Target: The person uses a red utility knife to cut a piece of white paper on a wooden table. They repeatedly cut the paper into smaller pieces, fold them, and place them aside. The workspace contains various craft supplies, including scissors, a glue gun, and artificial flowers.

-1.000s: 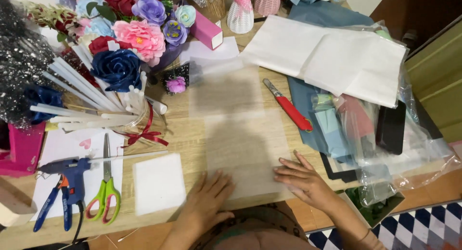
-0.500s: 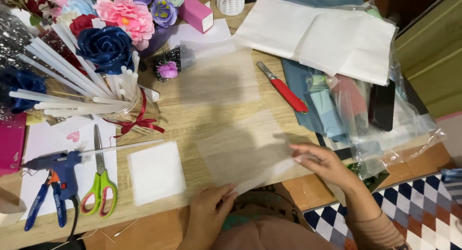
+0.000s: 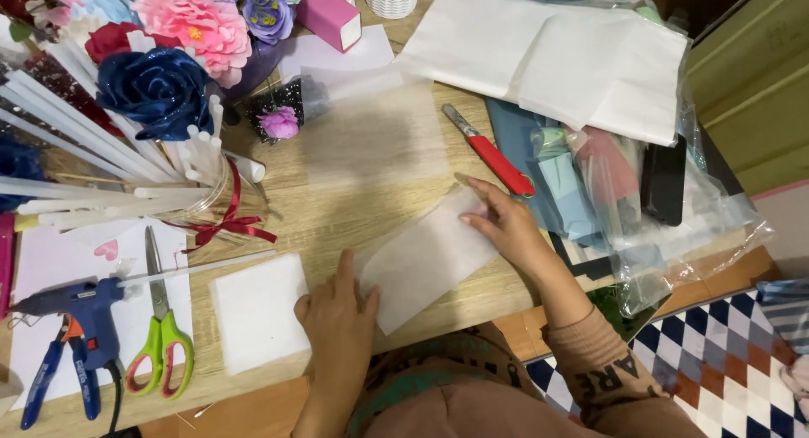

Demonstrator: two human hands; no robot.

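A light wooden table (image 3: 354,193) fills most of the frame, with a checkered floor (image 3: 716,354) showing at the lower right.

Nearest the bottom edge, the left hand (image 3: 337,311) lies flat, palm down, fingers loosely spread, pressing the lower left end of a folded sheet of thin white paper (image 3: 425,257) in the lower middle of the frame. The right hand (image 3: 506,223) rests open on the sheet's upper right end, fingertips on its top edge; neither hand is clenched. The sheet lies tilted on the table between the two hands.

Just left of the left hand sits a white square pad (image 3: 257,311), touching its thumb side. Further left, at the lower left of the frame, green-handled scissors (image 3: 164,337) and a blue glue gun (image 3: 72,307) lie on a white card (image 3: 50,261), with blue-handled pliers (image 3: 42,379) beside them.

In the middle, a larger see-through sheet (image 3: 375,143) lies flat above the folded one. A red-handled cutter (image 3: 493,155) lies just above the right hand. At the right, clear plastic bags (image 3: 666,210) hold coloured pieces.

At the left middle, a jar (image 3: 211,193) tied with a red ribbon (image 3: 227,223) holds white sticks (image 3: 93,143). Farthest, at the upper left, are paper flowers (image 3: 168,59) in blue, pink and purple, a pink box (image 3: 329,16), and at the upper right a stack of white sheets (image 3: 548,50).
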